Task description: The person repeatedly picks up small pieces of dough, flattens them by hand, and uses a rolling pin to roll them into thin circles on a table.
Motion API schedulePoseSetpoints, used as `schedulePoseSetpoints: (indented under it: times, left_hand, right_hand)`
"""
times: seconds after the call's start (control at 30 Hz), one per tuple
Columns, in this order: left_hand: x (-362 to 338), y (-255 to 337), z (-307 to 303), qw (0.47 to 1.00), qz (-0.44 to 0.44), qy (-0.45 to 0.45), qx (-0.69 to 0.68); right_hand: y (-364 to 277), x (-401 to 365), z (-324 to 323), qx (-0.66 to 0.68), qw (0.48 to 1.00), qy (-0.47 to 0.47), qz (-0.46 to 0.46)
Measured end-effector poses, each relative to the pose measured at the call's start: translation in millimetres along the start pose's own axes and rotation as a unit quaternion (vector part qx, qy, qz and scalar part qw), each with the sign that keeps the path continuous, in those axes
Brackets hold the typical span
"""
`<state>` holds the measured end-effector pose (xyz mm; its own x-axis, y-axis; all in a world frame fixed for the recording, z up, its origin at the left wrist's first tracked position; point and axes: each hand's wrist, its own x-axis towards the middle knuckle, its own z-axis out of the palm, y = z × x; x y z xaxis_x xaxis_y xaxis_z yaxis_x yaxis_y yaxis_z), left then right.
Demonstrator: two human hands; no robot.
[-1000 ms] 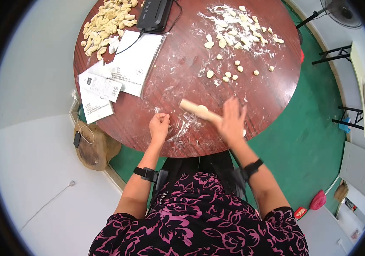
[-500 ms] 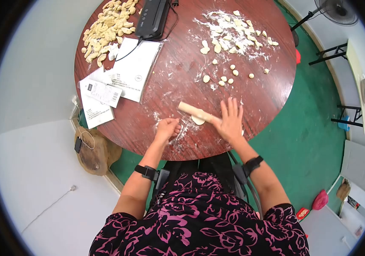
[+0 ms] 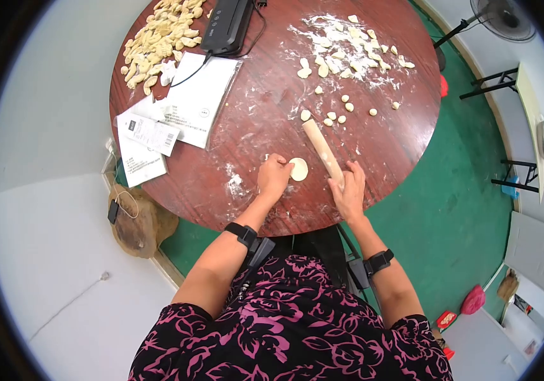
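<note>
Near the front edge of the round table, my left hand point(image 3: 275, 174) pinches the left rim of a small flat dough wrapper point(image 3: 299, 169). Just right of it, my right hand point(image 3: 350, 192) is closed around the near end of a wooden rolling pin point(image 3: 322, 150). The pin slants away to the upper left, apart from the wrapper, and its far end is close to a small dough ball point(image 3: 305, 115). Several more dough balls point(image 3: 345, 98) lie beyond the pin. Flour dust point(image 3: 235, 182) marks the tabletop left of my left hand.
Floured dough pieces point(image 3: 354, 47) are scattered at the back right of the red-brown table point(image 3: 256, 120). At the back left stand a heap of shaped dough pieces point(image 3: 161, 38), a black corded appliance point(image 3: 227, 26) and white printed packets point(image 3: 202, 101). A fan point(image 3: 503, 19) is beyond.
My left hand has moved right and taken hold of the wrapper's rim. My right hand has gone from lying flat on the rolling pin to gripping its end, and the pin has swung off the wrapper.
</note>
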<state>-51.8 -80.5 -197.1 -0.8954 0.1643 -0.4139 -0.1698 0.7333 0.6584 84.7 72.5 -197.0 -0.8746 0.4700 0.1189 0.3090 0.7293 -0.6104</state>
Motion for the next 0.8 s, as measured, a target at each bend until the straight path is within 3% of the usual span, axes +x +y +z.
schedulePoseSetpoints:
  times: [0.1, 0.2, 0.3, 0.4, 0.47, 0.5, 0.63, 0.73, 0.8]
  left_hand:
    - [-2, -6, 13, 0.989, 0.101, 0.051, 0.093]
    - [-10, -14, 16, 0.984, 0.125, 0.087, 0.091]
    - [-23, -17, 3, 0.998, 0.037, 0.013, 0.046]
    - [-28, -29, -10, 0.999, 0.031, -0.013, -0.039]
    - [-29, -36, -17, 0.999, 0.052, -0.001, -0.001]
    - [-28, -43, -19, 0.998, 0.062, -0.001, 0.01]
    - [-31, -50, -26, 0.993, 0.112, 0.011, 0.023]
    - [-28, -56, -27, 0.993, 0.11, 0.031, 0.003]
    - [-25, -62, -34, 0.995, 0.081, 0.045, -0.022]
  right_hand:
    - [-3, -14, 4, 0.02, 1.0, 0.002, 0.005]
    - [-9, -23, 9, 0.007, 1.0, 0.0, 0.003]
    - [-18, -27, 20, -0.01, 0.999, 0.005, -0.036]
    - [-28, -28, 29, -0.091, 0.991, -0.043, -0.084]
    - [-29, -29, 31, -0.171, 0.972, -0.091, -0.135]
    - [-29, -26, 32, -0.235, 0.954, -0.066, -0.175]
    - [-13, 17, 10, -0.212, 0.971, -0.051, -0.095]
    - [-34, -5, 16, -0.211, 0.959, -0.151, -0.112]
    - [-45, -38, 35, -0.161, 0.954, -0.176, -0.181]
